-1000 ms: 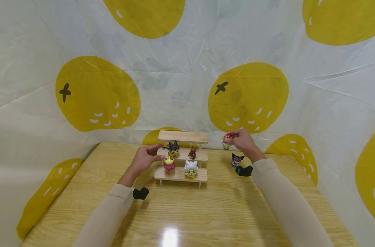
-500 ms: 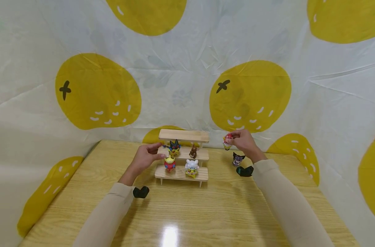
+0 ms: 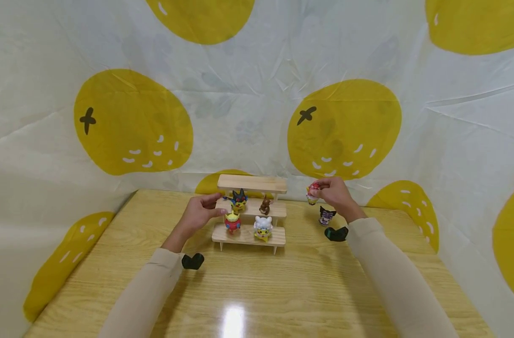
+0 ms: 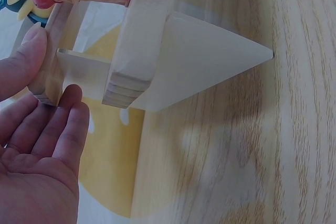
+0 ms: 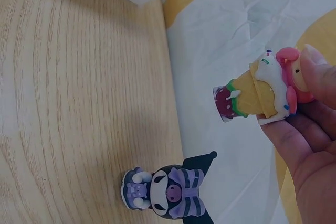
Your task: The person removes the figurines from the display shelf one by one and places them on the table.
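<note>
A three-tier wooden display shelf (image 3: 248, 238) stands on the table. My left hand (image 3: 195, 215) grips the left end of its middle board (image 4: 50, 72), thumb above and fingers beneath. My right hand (image 3: 333, 193) pinches a figurine (image 5: 257, 93) with a pink head and an ice-cream-cone body, held in the air right of the shelf. Below that hand a black-and-purple figurine (image 3: 326, 216) stands on the table. On the middle board are a black-eared figurine (image 3: 238, 201) and a brown one (image 3: 264, 205). A red figurine (image 3: 232, 222) and a white-topped yellow one (image 3: 263, 228) occupy the bottom board.
The top board (image 3: 252, 183) of the shelf bears no figurine. A hanging cloth (image 3: 240, 126) with yellow fruit prints runs behind the table (image 3: 257, 286). Dark wrist pieces, such as the right one (image 3: 336, 234), stick out by both sleeves.
The head view has tilted slightly, so the scene sits a little higher. Both hands keep their holds with hardly any movement, and the figurines stay where they were.
</note>
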Action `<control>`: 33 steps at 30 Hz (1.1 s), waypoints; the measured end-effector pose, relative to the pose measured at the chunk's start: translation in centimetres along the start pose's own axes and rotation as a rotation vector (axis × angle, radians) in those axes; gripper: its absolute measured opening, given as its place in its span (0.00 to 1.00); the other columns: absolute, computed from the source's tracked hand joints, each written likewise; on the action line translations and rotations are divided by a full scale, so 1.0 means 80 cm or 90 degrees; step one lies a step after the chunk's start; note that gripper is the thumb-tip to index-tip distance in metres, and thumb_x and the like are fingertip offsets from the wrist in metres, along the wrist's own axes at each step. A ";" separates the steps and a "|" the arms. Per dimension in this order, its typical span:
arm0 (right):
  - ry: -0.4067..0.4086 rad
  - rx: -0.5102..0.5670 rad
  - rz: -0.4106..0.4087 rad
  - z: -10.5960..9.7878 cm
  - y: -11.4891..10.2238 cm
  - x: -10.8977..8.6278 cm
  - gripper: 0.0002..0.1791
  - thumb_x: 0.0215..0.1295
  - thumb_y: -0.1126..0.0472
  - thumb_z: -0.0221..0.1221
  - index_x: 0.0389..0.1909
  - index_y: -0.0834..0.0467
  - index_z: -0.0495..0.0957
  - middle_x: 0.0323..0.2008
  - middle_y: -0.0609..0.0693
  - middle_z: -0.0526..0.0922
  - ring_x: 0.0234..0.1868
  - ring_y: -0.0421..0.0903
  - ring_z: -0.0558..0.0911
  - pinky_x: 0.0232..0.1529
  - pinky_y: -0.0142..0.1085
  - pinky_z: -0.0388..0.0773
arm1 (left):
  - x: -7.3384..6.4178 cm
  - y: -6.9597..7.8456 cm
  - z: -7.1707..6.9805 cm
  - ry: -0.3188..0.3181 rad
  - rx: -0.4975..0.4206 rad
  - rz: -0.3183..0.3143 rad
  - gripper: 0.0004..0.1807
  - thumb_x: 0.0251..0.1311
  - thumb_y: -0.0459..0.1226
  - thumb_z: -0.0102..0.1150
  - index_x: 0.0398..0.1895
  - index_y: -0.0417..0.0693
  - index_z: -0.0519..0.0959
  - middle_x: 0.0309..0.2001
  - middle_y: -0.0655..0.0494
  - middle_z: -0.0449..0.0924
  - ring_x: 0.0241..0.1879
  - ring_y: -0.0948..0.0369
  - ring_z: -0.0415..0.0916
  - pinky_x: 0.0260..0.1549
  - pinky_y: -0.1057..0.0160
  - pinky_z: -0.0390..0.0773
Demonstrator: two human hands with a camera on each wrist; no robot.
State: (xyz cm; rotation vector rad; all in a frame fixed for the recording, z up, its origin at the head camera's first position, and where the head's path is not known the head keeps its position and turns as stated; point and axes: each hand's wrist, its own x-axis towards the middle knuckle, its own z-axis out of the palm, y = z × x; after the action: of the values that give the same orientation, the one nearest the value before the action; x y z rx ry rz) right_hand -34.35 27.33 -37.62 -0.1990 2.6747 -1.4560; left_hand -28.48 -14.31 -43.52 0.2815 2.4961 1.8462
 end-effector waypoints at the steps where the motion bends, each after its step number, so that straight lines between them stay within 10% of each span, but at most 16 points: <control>1: 0.001 0.001 0.002 0.000 0.001 0.001 0.20 0.76 0.62 0.61 0.62 0.71 0.79 0.54 0.65 0.86 0.56 0.58 0.83 0.64 0.52 0.79 | 0.000 0.000 0.000 0.000 0.002 -0.001 0.36 0.67 0.38 0.70 0.76 0.42 0.70 0.76 0.45 0.69 0.76 0.44 0.67 0.72 0.46 0.72; 13: 0.006 -0.001 0.004 0.001 0.010 0.002 0.19 0.76 0.63 0.60 0.61 0.70 0.80 0.55 0.65 0.86 0.53 0.53 0.84 0.66 0.54 0.79 | 0.003 0.001 -0.001 0.001 0.008 -0.007 0.37 0.66 0.38 0.71 0.76 0.40 0.69 0.77 0.46 0.69 0.77 0.45 0.66 0.73 0.47 0.71; 24: 0.014 -0.001 -0.030 0.005 0.023 0.003 0.17 0.74 0.64 0.63 0.57 0.70 0.83 0.48 0.61 0.90 0.42 0.38 0.85 0.47 0.29 0.80 | 0.002 -0.001 0.000 0.004 0.020 -0.010 0.36 0.66 0.39 0.71 0.76 0.41 0.70 0.76 0.46 0.70 0.76 0.45 0.67 0.71 0.47 0.74; 33: 0.017 -0.016 -0.024 0.003 0.028 0.004 0.16 0.74 0.64 0.62 0.56 0.68 0.83 0.47 0.59 0.89 0.43 0.41 0.83 0.51 0.34 0.78 | 0.004 -0.003 0.000 0.007 0.022 -0.002 0.36 0.66 0.39 0.71 0.75 0.42 0.71 0.76 0.46 0.71 0.75 0.45 0.69 0.71 0.48 0.74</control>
State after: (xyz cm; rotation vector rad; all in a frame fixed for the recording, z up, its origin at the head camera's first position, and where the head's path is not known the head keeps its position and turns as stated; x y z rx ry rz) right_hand -34.79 28.29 -39.66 -0.2336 2.7261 -1.4469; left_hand -28.83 -14.31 -43.71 0.2688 2.5356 1.8095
